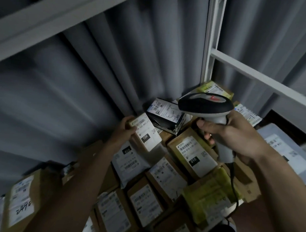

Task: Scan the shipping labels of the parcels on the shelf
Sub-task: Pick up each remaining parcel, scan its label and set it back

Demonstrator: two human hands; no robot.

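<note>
Head view shows the left hand (125,130) gripping a small labelled parcel (145,133) by its far end, lifted above the boxes packed on the shelf (161,189). Right hand (232,134) curls round the handle of a barcode scanner (206,105), just beside that parcel.

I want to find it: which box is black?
The black box at the back by the curtain, tilted on the brown parcels. The others are brown, white or yellowish.

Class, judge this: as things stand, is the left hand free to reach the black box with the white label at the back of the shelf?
Probably not: the left hand already grips a small parcel, though the black box lies just beyond it.
</note>
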